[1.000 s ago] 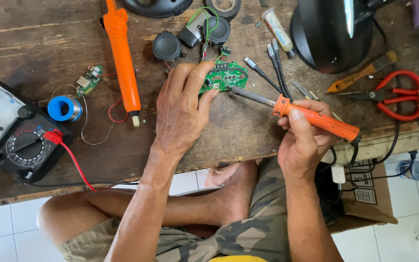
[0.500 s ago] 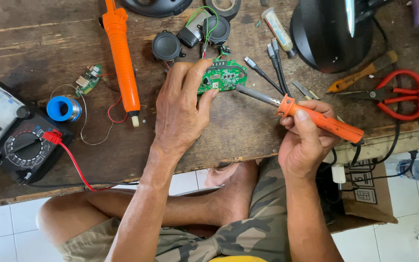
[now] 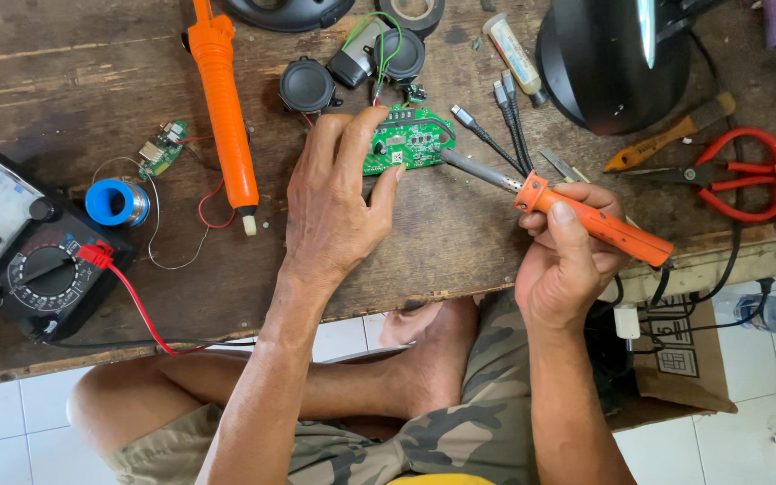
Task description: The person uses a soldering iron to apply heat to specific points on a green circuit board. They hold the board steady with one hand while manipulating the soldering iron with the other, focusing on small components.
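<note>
My left hand (image 3: 339, 202) rests on the wooden bench (image 3: 65, 81) and pinches the left edge of a small green circuit board (image 3: 410, 139). My right hand (image 3: 563, 256) grips the orange handle of a soldering iron (image 3: 586, 220). Its metal tip reaches left and touches the board's right edge. Green and red wires run from the board up to two small round black speakers (image 3: 307, 85).
An orange desoldering pump (image 3: 224, 112) lies left of my hand. A blue solder spool (image 3: 117, 202), a second small board (image 3: 162, 151) and a black analog multimeter (image 3: 20, 247) sit at the left. A black rounded shell (image 3: 608, 54), red pliers (image 3: 738, 171) and cables lie at the right.
The soldering iron's tip has moved up and left onto the board's right edge. My left hand has shifted its fingers slightly on the board.
</note>
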